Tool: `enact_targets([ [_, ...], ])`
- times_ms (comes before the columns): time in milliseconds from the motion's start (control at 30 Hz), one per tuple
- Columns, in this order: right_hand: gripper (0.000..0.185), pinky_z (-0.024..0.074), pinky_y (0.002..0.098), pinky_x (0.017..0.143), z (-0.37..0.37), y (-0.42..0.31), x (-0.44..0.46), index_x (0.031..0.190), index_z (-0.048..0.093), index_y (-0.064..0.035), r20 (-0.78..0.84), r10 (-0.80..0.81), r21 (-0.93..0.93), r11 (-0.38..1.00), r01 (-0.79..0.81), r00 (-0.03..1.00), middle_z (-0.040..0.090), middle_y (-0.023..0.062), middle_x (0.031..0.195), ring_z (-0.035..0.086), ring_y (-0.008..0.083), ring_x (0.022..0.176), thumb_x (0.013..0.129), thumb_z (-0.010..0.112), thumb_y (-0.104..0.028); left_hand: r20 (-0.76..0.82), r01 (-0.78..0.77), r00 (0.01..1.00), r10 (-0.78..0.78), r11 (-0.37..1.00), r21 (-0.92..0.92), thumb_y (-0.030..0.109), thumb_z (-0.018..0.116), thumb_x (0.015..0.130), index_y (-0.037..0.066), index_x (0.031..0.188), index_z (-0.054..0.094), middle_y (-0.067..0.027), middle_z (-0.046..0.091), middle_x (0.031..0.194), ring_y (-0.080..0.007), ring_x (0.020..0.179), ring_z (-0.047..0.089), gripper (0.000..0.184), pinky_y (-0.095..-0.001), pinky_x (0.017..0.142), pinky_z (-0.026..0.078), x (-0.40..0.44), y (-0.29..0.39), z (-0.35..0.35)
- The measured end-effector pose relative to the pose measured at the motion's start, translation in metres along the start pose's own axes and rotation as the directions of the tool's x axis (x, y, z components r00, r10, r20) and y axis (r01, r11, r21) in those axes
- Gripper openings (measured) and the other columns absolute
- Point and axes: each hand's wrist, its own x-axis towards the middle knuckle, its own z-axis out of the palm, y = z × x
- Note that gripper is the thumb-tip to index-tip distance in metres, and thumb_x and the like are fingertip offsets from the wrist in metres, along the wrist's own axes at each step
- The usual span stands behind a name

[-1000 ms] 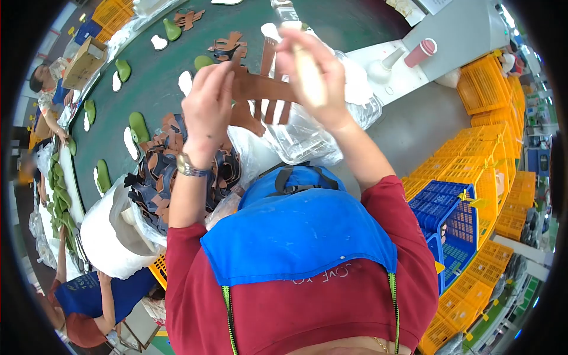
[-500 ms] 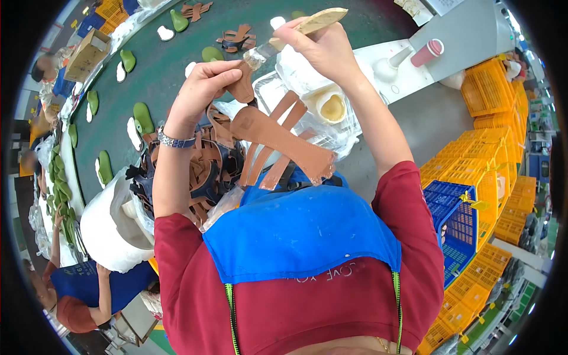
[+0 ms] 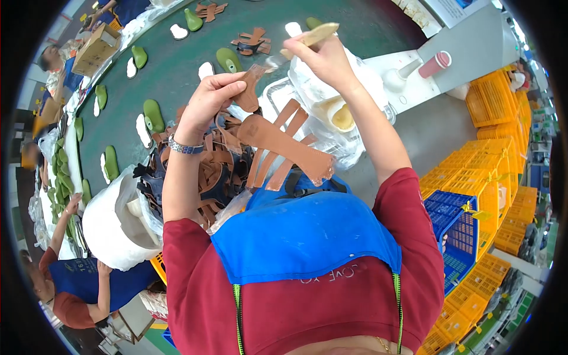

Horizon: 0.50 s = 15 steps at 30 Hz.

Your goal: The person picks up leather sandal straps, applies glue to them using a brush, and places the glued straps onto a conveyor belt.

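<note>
At the green table [image 3: 177, 68], the left hand [image 3: 210, 100] pinched the upper [image 3: 279, 142], leaving its tip free, seemingly for the brush [image 3: 321, 34] the right hand [image 3: 324, 61] gripped.

Brown strap piece [image 3: 284, 148]: leather-look, matt, rough at the lower edge; brush [image 3: 321, 34] has a pale wood handle. Watch [image 3: 183, 148] is shiny metal, blue apron [image 3: 307, 236] smooth matt cloth, clear bag [image 3: 349, 148] glossy crinkled plastic. Yellow crates [image 3: 485, 100] are perforated plastic, box [image 3: 97, 47] matt cardboard, green tabletop [image 3: 171, 65] smooth, low sheen.
</note>
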Motion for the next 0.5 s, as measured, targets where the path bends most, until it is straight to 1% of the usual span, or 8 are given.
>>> enact_targets([
  [67, 0.023, 0.0371, 0.0207, 0.049, 0.000, 0.012, -0.002, 0.077, 0.064, -0.0006, -0.074, 0.035, 0.074, 0.997, -0.030, 0.997, 0.056, -0.0015, 0.062, 0.047, 0.0042, 0.055, 0.078, 0.060, -0.023, -0.038, 0.001, 0.999, 0.000, 1.000, 0.014, 0.016, 0.059, 0.080, 0.000, 0.101, 0.059, 0.0062, 0.050, 0.062, 0.0005, 0.048, 0.033, 0.027, -0.0151, 0.042, 0.026, -0.004, 0.002, -0.011],
  [133, 0.022, 0.0347, 0.0201, 0.047, -0.011, 0.019, -0.012, 0.075, 0.064, -0.0005, -0.110, 0.141, 0.192, 0.974, -0.118, 0.984, 0.053, -0.0026, 0.059, 0.045, 0.0038, 0.053, 0.078, 0.060, -0.022, -0.194, -0.020, 0.980, 0.035, 0.997, 0.077, 0.017, 0.058, 0.080, 0.000, 0.100, 0.060, 0.0047, 0.053, 0.066, -0.0004, 0.051, 0.039, 0.025, -0.0146, 0.045, 0.032, -0.010, 0.003, -0.025],
  [233, 0.022, 0.0252, 0.0176, 0.042, -0.024, 0.030, -0.034, 0.084, 0.060, 0.0030, -0.183, 0.332, 0.355, 0.900, -0.252, 0.925, 0.042, -0.0054, 0.057, 0.034, 0.0018, 0.048, 0.082, 0.056, -0.019, -0.392, -0.027, 0.913, 0.114, 0.975, 0.220, 0.017, 0.057, 0.080, -0.001, 0.100, 0.059, 0.0027, 0.056, 0.071, -0.0025, 0.054, 0.043, 0.027, -0.0167, 0.049, 0.035, -0.002, -0.024, -0.098],
  [300, 0.021, 0.0244, 0.0174, 0.042, -0.028, 0.031, -0.049, 0.084, 0.059, 0.0034, -0.201, 0.406, 0.419, 0.858, -0.296, 0.892, 0.042, -0.0051, 0.057, 0.032, 0.0017, 0.048, 0.083, 0.054, -0.017, -0.600, -0.001, 0.780, 0.178, 0.959, 0.283, 0.018, 0.058, 0.080, -0.002, 0.102, 0.058, 0.0022, 0.056, 0.072, -0.0046, 0.055, 0.045, 0.030, -0.0183, 0.051, 0.037, 0.003, -0.037, -0.143],
  [333, 0.021, 0.0247, 0.0173, 0.042, -0.027, 0.033, -0.056, 0.083, 0.059, 0.0034, -0.213, 0.432, 0.426, 0.848, -0.314, 0.876, 0.042, -0.0047, 0.057, 0.033, 0.0019, 0.048, 0.083, 0.054, -0.017, -0.656, 0.061, 0.729, 0.195, 0.936, 0.346, 0.022, 0.057, 0.080, -0.004, 0.109, 0.053, -0.0002, 0.057, 0.075, -0.0053, 0.059, 0.046, 0.039, -0.0189, 0.053, 0.039, 0.004, -0.046, -0.167],
  [400, 0.020, 0.0252, 0.0174, 0.042, -0.027, 0.037, -0.068, 0.082, 0.059, 0.0031, -0.221, 0.471, 0.448, 0.827, -0.340, 0.854, 0.043, -0.0041, 0.056, 0.034, 0.0021, 0.048, 0.083, 0.054, -0.017, -0.759, 0.230, 0.640, 0.121, 0.912, 0.340, 0.027, 0.057, 0.078, -0.003, 0.115, 0.047, -0.0075, 0.060, 0.081, -0.0135, 0.066, 0.054, 0.049, -0.0248, 0.059, 0.044, 0.007, -0.074, -0.207],
  [433, 0.020, 0.0255, 0.0175, 0.042, -0.027, 0.039, -0.073, 0.082, 0.060, 0.0028, -0.214, 0.483, 0.463, 0.816, -0.348, 0.849, 0.044, -0.0037, 0.056, 0.035, 0.0022, 0.047, 0.082, 0.055, -0.017, -0.752, 0.335, 0.631, 0.192, 0.807, 0.487, 0.028, 0.057, 0.078, -0.003, 0.116, 0.046, -0.0094, 0.060, 0.083, -0.0142, 0.068, 0.055, 0.050, -0.0256, 0.061, 0.044, 0.008, -0.099, -0.229],
  [500, 0.019, 0.0259, 0.0171, 0.042, -0.026, 0.040, -0.080, 0.081, 0.060, 0.0024, -0.209, 0.505, 0.481, 0.799, -0.361, 0.838, 0.044, -0.0034, 0.056, 0.035, 0.0023, 0.047, 0.082, 0.056, -0.016, -0.701, 0.515, 0.635, 0.325, 0.498, 0.698, 0.030, 0.058, 0.077, -0.001, 0.118, 0.044, -0.0131, 0.061, 0.087, -0.0157, 0.074, 0.057, 0.053, -0.0271, 0.065, 0.045, 0.009, -0.140, -0.262],
])
